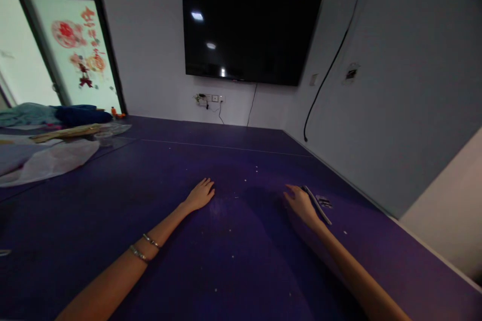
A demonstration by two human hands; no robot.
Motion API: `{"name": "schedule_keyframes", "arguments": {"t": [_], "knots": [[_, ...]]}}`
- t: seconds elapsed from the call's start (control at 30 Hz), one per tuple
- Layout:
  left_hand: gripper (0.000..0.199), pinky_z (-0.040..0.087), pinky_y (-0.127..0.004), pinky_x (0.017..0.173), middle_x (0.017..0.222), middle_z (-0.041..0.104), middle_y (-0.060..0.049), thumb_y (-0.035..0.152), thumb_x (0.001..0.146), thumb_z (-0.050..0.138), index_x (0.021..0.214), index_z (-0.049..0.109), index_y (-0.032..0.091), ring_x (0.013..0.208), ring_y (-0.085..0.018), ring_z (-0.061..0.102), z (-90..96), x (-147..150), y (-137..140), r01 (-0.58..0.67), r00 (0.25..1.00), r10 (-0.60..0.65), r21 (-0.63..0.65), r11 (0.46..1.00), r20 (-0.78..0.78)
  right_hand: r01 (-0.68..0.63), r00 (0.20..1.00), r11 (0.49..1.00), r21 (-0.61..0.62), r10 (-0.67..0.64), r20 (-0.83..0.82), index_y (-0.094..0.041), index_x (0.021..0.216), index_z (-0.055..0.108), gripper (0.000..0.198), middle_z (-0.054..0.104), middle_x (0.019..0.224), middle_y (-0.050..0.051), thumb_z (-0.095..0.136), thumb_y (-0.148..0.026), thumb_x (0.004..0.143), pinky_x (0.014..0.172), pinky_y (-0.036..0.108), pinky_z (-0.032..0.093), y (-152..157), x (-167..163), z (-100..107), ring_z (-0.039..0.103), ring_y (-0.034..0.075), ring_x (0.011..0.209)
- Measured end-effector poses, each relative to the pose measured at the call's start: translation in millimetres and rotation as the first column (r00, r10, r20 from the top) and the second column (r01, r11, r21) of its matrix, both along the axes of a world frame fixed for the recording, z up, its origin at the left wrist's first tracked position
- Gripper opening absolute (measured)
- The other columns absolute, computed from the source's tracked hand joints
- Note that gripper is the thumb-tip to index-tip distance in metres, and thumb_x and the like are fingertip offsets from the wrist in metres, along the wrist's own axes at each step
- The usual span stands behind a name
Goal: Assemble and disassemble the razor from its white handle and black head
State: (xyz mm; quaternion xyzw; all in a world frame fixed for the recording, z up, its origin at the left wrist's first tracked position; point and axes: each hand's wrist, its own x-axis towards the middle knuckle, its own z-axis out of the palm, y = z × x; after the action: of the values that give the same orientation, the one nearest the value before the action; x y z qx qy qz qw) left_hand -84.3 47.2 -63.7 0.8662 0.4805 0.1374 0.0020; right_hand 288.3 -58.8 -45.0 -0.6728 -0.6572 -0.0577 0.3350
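My left hand (200, 194) lies palm down on a purple tabletop (181, 266), its fingers stretched out and nothing in them. Two bracelets (145, 247) circle that forearm. Farther right, my right hand (301, 204) is low over the same surface, thumb and fingers apart. Along its outer side runs a thin grey strip-like tool (319, 206); its far end is partly behind the hand, and I cannot make out its kind. Just beyond the strip sits a small flat patch with dark pieces (324, 201). Small white specks (245, 180) are scattered between and around the hands.
Plastic sheeting (56, 163), a yellowish flat bundle (71, 133) and folded blue cloth (83, 115) lie at the far left. A television (250, 35) hangs on the wall above sockets (214, 98). A black cable (331, 62) dangles along the right wall, which borders the table.
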Motion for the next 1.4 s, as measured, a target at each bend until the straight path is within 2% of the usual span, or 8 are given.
{"name": "schedule_keyframes", "arguments": {"t": [0.07, 0.2, 0.43, 0.73, 0.9, 1.13, 1.27, 1.4], "knots": [[0.054, 0.021, -0.036, 0.107, 0.136, 0.040, -0.017, 0.036, 0.087, 0.026, 0.126, 0.046, 0.004, 0.131, -0.025, 0.028, -0.9, 0, 2, 0.004, 1.000, -0.004, 0.009, 1.000, 0.001, 0.087, 0.996, 0.996, -0.036, -0.087, 0.001, -0.011, 0.106, 0.064, 0.036, 0.065, 0.104, 0.014, 0.046, -0.023, 0.077, 0.083, 0.030, 0.044, -5, 24, 11, 0.061, 0.023, 0.096], [0.054, 0.022, -0.037, 0.107, 0.135, 0.041, -0.017, 0.037, 0.087, 0.027, 0.125, 0.047, 0.004, 0.131, -0.025, 0.028, -3.2, -2, 6, 0.017, 1.000, -0.017, 0.022, 1.000, 0.016, 0.219, 0.976, 0.953, -0.210, -0.217, 0.030, -0.015, 0.095, 0.069, 0.029, 0.069, 0.091, 0.011, 0.049, -0.023, 0.077, 0.066, 0.023, 0.042, -21, 59, 24, 0.063, 0.022, 0.085], [0.052, 0.024, -0.038, 0.107, 0.134, 0.044, -0.015, 0.037, 0.086, 0.029, 0.123, 0.049, 0.006, 0.129, -0.025, 0.031, -8.2, -4, 12, 0.016, 1.000, -0.017, 0.058, 0.998, 0.018, 0.308, 0.951, 0.870, -0.386, -0.289, 0.109, -0.014, 0.078, 0.071, 0.025, 0.068, 0.074, 0.011, 0.052, -0.030, 0.077, 0.051, 0.021, 0.035, -33, 60, 24, 0.063, 0.019, 0.067], [0.054, 0.024, -0.037, 0.107, 0.134, 0.043, -0.016, 0.037, 0.087, 0.028, 0.125, 0.047, 0.004, 0.129, -0.025, 0.030, -9.1, -5, 12, 0.014, 1.000, -0.015, 0.063, 0.998, 0.006, 0.322, 0.945, 0.843, -0.430, -0.310, 0.100, -0.014, 0.084, 0.070, 0.021, 0.068, 0.077, 0.011, 0.054, -0.024, 0.075, 0.053, 0.020, 0.035, -27, 54, 19, 0.064, 0.018, 0.068], [0.052, 0.024, -0.038, 0.106, 0.133, 0.044, -0.016, 0.037, 0.086, 0.030, 0.123, 0.050, 0.006, 0.129, -0.026, 0.032, -8.1, -5, 12, 0.014, 0.999, -0.016, 0.060, 0.998, 0.027, 0.332, 0.942, 0.829, -0.450, -0.311, 0.123, -0.013, 0.077, 0.070, 0.018, 0.068, 0.076, 0.014, 0.054, -0.018, 0.073, 0.054, 0.022, 0.035, -24, 54, 16, 0.064, 0.022, 0.072], [0.046, 0.026, -0.037, 0.106, 0.128, 0.050, -0.015, 0.034, 0.085, 0.035, 0.118, 0.054, 0.008, 0.126, -0.024, 0.038, -3.7, -1, 13, -0.006, 0.998, 0.004, 0.036, 0.999, 0.062, 0.346, 0.938, 0.835, -0.428, -0.323, 0.128, -0.013, 0.077, 0.071, 0.020, 0.068, 0.079, 0.014, 0.053, -0.020, 0.074, 0.056, 0.023, 0.036, -25, 47, 17, 0.065, 0.023, 0.075], [0.035, 0.030, -0.038, 0.102, 0.122, 0.056, -0.013, 0.030, 0.082, 0.043, 0.107, 0.061, 0.012, 0.119, -0.024, 0.045, 13.9, 23, -1, 0.004, 0.982, -0.025, 0.110, 0.994, 0.188, 0.327, 0.943, 0.861, -0.389, -0.324, 0.076, -0.016, 0.080, 0.072, 0.025, 0.069, 0.075, 0.012, 0.050, -0.028, 0.078, 0.054, 0.022, 0.035, -24, 34, 22, 0.065, 0.022, 0.073], [0.025, 0.039, -0.032, 0.092, 0.100, 0.066, -0.007, 0.024, 0.080, 0.045, 0.092, 0.066, 0.017, 0.099, -0.019, 0.057, 39.3, 73, -29, 0.176, 0.907, -0.191, 0.073, 0.982, 0.375, 0.268, 0.961, 0.911, -0.315, -0.275, 0.020, -0.016, 0.079, 0.072, 0.024, 0.070, 0.074, 0.010, 0.052, -0.030, 0.077, 0.053, 0.020, 0.034, -17, 6, 32, 0.065, 0.020, 0.073]]}}
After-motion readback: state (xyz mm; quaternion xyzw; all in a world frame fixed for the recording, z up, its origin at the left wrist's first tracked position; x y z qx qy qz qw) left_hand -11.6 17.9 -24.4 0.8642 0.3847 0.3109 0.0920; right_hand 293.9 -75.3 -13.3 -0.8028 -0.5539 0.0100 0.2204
